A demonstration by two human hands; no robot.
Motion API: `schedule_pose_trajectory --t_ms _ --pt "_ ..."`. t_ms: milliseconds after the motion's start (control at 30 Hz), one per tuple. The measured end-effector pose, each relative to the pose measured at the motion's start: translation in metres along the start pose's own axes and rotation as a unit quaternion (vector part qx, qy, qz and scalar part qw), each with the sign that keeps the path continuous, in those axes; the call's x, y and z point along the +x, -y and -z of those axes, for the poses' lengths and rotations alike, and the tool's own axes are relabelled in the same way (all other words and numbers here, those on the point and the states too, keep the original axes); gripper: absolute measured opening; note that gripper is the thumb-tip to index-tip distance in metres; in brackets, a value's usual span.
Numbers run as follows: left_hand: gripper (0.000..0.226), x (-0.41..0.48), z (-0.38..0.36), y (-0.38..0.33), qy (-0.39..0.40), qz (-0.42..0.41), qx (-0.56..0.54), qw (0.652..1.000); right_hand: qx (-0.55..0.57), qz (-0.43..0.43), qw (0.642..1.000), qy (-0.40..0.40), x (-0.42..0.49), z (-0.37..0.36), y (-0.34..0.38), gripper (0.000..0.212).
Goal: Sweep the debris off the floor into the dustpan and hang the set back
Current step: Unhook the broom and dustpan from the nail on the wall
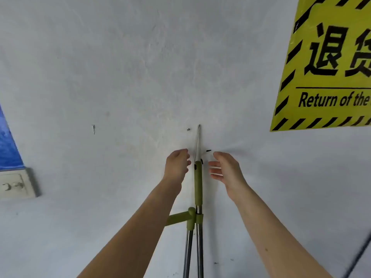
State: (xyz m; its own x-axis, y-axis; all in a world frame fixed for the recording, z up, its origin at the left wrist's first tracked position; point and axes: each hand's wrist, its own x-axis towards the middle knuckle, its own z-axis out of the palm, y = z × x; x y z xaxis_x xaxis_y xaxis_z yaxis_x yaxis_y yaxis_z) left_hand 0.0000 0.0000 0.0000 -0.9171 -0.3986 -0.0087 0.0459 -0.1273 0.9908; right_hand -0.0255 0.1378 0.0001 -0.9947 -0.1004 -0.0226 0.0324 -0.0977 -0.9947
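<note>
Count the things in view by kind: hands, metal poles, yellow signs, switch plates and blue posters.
Hands: 2, left hand and right hand
Metal poles: 2
Yellow sign: 1
Switch plate: 1
Blue poster: 1
Total: 7

The left forearm [140, 227] rises from the lower left edge and the right forearm [271, 227] from the lower right, both bare, and they draw closer together toward the wrists. The left hand [176, 165] shows its back, with the fingers loosely curled inward and holding nothing. The right hand [226, 169] is raised level with it, a gap between the two, palm turned toward the left hand, fingers relaxed and slightly spread, gripping nothing
</note>
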Motion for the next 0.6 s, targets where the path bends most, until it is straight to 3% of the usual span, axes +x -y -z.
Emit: schedule_pose_trajectory --t_ms 200,333,600 --pt "0.025 0.000 -0.016 0.005 -0.056 -0.034 0.040 0.997 -0.056 0.040 0.996 0.058 0.025 -0.010 -0.010 0.019" --pt "0.015 -0.002 -0.025 -0.002 -0.061 -0.023 0.077 0.995 -0.036 0.053 0.994 0.092 0.032 -0.002 -0.014 0.008" --pt "0.015 -0.005 -0.039 -0.011 -0.093 -0.029 0.077 0.992 -0.159 0.079 0.967 0.183 0.030 0.005 -0.024 0.014"
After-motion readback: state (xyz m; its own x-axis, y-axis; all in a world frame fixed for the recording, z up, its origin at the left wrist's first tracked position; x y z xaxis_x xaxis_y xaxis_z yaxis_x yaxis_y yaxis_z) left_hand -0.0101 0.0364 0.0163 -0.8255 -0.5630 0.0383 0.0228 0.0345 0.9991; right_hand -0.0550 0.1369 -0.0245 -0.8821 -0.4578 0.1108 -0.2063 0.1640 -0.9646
